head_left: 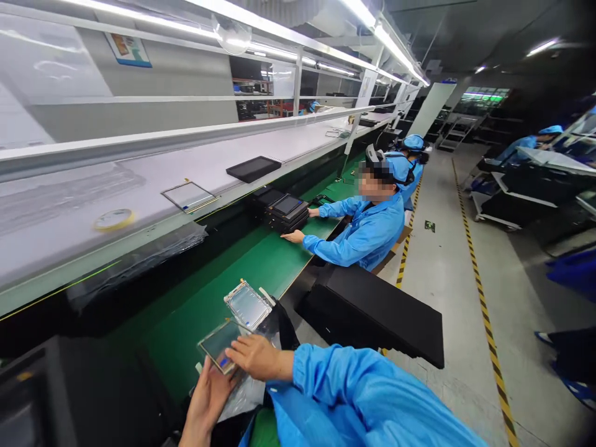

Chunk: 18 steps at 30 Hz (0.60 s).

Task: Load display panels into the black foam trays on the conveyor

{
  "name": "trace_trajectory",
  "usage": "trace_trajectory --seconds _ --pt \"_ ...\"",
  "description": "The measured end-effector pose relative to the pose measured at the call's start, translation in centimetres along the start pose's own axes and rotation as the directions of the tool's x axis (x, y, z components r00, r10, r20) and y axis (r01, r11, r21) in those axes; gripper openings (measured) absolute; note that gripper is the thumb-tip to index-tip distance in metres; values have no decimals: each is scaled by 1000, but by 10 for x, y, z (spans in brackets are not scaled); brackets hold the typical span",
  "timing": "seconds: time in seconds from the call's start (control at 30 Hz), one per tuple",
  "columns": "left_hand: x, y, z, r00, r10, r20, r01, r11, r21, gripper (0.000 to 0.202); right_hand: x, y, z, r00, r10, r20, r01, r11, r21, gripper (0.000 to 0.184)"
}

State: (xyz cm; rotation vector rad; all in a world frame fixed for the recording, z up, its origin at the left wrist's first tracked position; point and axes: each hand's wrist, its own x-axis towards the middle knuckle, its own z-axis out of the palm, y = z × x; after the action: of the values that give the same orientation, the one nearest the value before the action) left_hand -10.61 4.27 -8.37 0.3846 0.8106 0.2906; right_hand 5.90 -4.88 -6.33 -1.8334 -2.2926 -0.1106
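Green worktop (274,261) bears one silver-edged panel (246,305); nearer, my left hand (212,392) clasps unplaced clear rectangular glass (218,343), right hand (258,357) touching, grip unclear.

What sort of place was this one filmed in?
Probably an electronics assembly workshop: a long green workbench, a stack of dark screened units, and a thin glass panel being handled.
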Motion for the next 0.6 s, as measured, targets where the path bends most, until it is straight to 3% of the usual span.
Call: trace_trajectory --seconds 0.07,0.13,0.3,0.4,0.47,0.6 --pt "4 -3 5 999 48 -18 -46 997 59 43 -18 -19 2 1000 -28 2 28 999 27 35" --pt "7 -7 6 995 87 -40 -83 992 98 45 -25 -25 3 999 -25 25 24 998 52 33" --pt "22 -5 9 986 163 15 -163 966 199 48 -13 -11 6 982 20 187 -50 986 159 37" --pt "23 -10 20 971 232 -51 -224 965 135 37 -24 -4 22 957 52 286 -110 975 191 42" --pt "32 -13 36 960 265 -89 -258 963 77 32 -43 21 43 962 114 250 -161 971 175 47" --pt "78 -1 70 924 368 -103 -370 929 6 26 -70 108 93 995 101 3 -98 951 292 42"
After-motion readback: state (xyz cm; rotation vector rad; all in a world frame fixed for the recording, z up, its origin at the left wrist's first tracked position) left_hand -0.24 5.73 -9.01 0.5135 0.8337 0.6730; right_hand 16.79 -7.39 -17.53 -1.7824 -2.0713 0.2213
